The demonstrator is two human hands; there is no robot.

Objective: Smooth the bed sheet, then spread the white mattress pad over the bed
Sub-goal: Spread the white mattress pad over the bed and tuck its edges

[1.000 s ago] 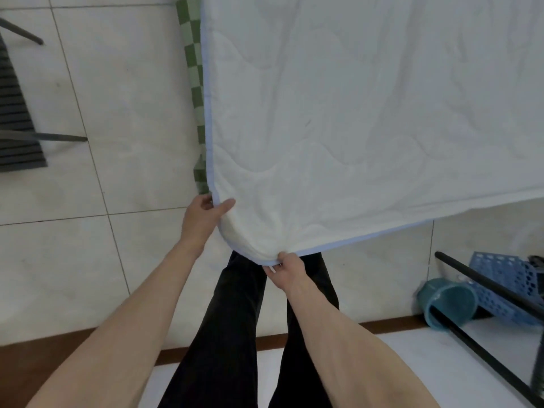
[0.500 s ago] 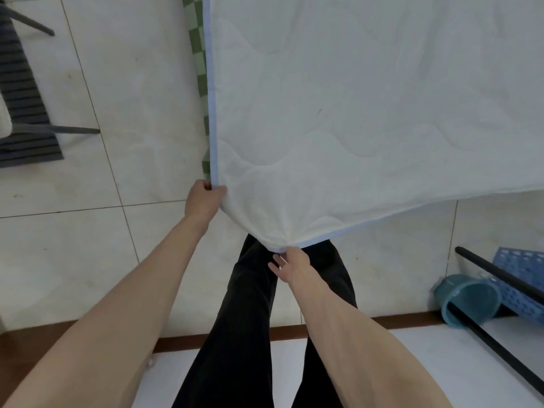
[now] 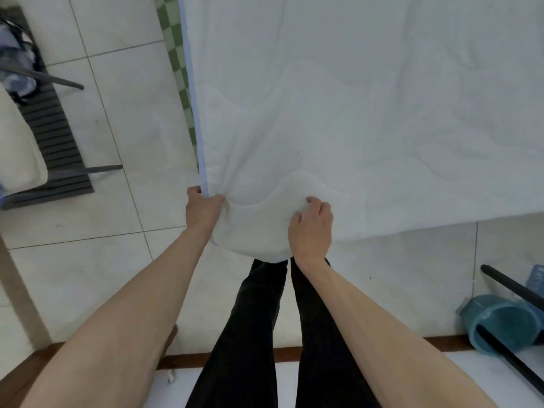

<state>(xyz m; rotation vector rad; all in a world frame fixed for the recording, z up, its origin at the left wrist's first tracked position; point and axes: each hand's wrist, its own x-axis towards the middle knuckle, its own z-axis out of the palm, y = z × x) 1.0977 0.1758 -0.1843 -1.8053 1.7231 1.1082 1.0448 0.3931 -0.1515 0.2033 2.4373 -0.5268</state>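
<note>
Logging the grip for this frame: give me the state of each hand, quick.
Left hand: closed, gripping the blue-trimmed side edge of the white mattress pad.
Right hand: closed, fingers curled into the pad's fabric near the corner.

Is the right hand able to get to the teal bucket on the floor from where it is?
Probably not right away. The right hand is gripping the mattress pad, and the teal bucket lies low, far off behind a black bar.
</note>
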